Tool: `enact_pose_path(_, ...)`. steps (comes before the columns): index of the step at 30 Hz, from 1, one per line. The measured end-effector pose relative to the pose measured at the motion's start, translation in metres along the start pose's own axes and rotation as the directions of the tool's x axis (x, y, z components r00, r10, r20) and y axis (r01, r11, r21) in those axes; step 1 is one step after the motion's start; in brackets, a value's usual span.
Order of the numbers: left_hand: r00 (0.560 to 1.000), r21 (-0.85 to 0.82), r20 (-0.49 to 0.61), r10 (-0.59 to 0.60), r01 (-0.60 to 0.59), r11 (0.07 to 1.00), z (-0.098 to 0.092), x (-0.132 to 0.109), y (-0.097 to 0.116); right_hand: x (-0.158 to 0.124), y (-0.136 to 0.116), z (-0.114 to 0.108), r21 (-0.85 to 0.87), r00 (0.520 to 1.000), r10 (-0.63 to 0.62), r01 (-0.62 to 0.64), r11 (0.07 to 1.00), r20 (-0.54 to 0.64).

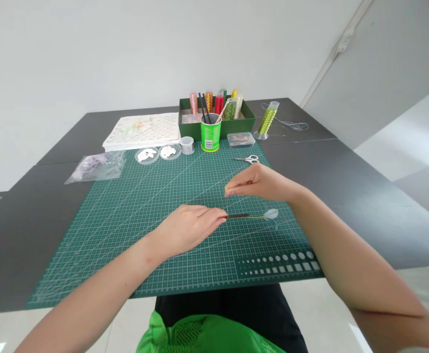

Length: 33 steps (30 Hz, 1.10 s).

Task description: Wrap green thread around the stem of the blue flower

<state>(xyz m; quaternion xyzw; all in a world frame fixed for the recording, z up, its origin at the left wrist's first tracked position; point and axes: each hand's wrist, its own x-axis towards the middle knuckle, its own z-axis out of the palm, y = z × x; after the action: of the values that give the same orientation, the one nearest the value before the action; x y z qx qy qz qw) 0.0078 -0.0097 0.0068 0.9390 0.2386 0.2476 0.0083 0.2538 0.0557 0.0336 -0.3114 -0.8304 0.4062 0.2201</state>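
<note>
Dark-brown slim stick [238, 215] w/ yellow-green stem [256, 216] & pale translucent petal [271, 214]: petal's on, binding prob. unfinished, I'd say. It's over my green gridded mat [144, 196], axis L–R, petal pointing R. My L hand [190, 228] pinches the stick's other end; R hand's [254, 184] fingertips pressed together, can't tell if on thread.

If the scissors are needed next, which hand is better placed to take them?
Probably the right hand: it is closer to the white-handled scissors. The left hand is farther off and holds the dark stick. Whether the right's pinch holds thread is unclear.
</note>
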Motion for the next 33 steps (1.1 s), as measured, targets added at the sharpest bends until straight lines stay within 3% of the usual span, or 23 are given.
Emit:
enact_pose_path(5, 0.985, -0.081, -0.125, -0.120, 0.110, 0.991, -0.005, 0.000, 0.004, 0.006, 0.011, 0.004, 0.098, 0.998, 0.006, -0.012, 0.995, 0.061)
enact_pose_path(11, 0.838, -0.228, -0.295, -0.459, 0.404, 0.886, -0.006, 0.001, 0.001, 0.009, 0.008, 0.015, 0.131, 0.999, -0.049, 0.049, 0.990, -0.001)
enact_pose_path(14, 0.782, -0.259, -0.343, -0.520, 0.454, 0.853, -0.001, 0.002, -0.003, 0.006, -0.002, 0.019, 0.129, 0.998, -0.066, 0.067, 0.989, -0.016)
enact_pose_path(18, 0.747, -0.297, -0.366, -0.555, 0.471, 0.831, 0.004, 0.003, -0.005, 0.003, -0.012, 0.025, 0.105, 0.996, -0.085, 0.088, 0.991, -0.031)
enact_pose_path(22, 0.693, -0.517, -0.252, -0.675, 0.493, 0.699, 0.004, 0.006, -0.003, 0.002, -0.015, 0.030, 0.059, 0.994, -0.103, 0.104, 0.993, -0.034)
enact_pose_path(27, 0.608, -0.822, 0.035, -0.793, 0.469, 0.323, 0.006, 0.009, -0.006, 0.003, -0.013, 0.031, 0.028, 0.993, -0.113, 0.114, 0.993, -0.027)
enact_pose_path(30, 0.587, -0.884, 0.137, -0.798, 0.437, 0.169, 0.007, 0.009, -0.009, 0.003, -0.011, 0.030, -0.003, 0.995, -0.095, 0.095, 0.995, -0.024)
enact_pose_path(33, 0.590, -0.903, 0.186, -0.786, 0.419, 0.100, 0.005, 0.009, -0.011, 0.003, -0.009, 0.028, 0.014, 0.997, -0.077, 0.078, 0.997, -0.031)
